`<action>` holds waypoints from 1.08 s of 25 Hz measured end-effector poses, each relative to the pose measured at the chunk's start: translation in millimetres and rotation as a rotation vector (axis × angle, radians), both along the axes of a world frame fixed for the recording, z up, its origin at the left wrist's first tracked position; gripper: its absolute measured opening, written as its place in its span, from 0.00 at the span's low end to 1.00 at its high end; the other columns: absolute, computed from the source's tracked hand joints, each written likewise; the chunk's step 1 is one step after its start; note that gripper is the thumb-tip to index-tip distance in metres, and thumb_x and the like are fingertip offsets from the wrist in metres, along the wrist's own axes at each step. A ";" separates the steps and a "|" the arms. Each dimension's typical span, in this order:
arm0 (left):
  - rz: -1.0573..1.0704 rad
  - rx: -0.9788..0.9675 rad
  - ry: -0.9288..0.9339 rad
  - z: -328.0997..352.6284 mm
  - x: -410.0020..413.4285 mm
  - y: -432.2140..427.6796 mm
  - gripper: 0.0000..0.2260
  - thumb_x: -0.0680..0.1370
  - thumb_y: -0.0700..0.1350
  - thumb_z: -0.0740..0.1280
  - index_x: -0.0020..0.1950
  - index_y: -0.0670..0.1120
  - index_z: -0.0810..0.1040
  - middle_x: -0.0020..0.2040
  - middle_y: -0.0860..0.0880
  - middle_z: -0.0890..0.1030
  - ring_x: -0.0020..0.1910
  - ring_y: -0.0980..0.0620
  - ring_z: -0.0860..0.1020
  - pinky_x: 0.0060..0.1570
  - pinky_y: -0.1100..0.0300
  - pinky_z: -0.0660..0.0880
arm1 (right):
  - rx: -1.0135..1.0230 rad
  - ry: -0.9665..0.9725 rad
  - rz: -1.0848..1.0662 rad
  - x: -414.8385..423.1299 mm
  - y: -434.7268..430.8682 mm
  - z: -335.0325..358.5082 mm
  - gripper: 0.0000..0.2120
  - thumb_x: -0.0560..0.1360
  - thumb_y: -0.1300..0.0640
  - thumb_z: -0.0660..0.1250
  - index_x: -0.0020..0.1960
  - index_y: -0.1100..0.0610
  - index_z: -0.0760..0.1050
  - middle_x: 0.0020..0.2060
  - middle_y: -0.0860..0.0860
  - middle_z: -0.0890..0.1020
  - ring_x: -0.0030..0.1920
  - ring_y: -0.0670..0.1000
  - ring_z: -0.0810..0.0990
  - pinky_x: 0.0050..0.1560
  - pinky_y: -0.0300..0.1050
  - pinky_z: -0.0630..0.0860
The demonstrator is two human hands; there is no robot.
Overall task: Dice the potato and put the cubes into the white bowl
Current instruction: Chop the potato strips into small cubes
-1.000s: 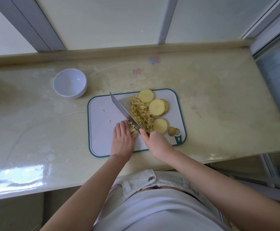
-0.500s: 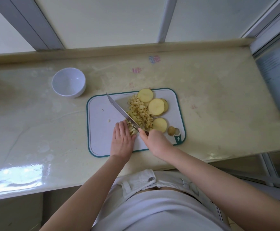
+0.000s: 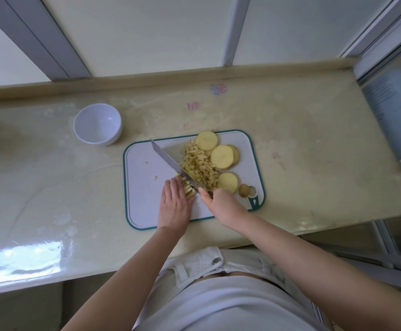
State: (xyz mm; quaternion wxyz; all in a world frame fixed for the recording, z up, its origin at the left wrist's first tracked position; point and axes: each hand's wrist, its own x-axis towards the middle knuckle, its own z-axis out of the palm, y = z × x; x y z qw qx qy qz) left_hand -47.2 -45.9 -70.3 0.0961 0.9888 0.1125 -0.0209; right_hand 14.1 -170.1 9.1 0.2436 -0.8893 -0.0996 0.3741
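- Dicing step, part done: right hand gripping knife, blade down across potato sticks.
- Left hand flat, fingers straight, pressing sticks onto board.
- Cubes piled just beside blade; round slices uncut behind.
- Next: more chops, fingertips kept back from blade.
- Bowl far left, no cubes inside yet; path looks free.

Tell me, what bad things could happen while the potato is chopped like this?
The knife blade sits right beside the left hand, whose fingers press on the potato strips; a slip could nick a finger. The cube pile is heaped against the blade, so bits might scatter off the cutting board. The white bowl stands away from the board, so cubes could drop on the counter on the way.
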 end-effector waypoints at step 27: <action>0.033 0.076 0.051 11.5 -10.9 11.8 0.27 0.77 0.55 0.52 0.65 0.34 0.67 0.52 0.40 0.73 0.49 0.41 0.71 0.52 0.50 0.69 | 0.139 0.010 -0.069 -3.2 -12.5 15.2 0.27 0.81 0.43 0.54 0.29 0.57 0.60 0.24 0.51 0.66 0.25 0.49 0.63 0.30 0.44 0.61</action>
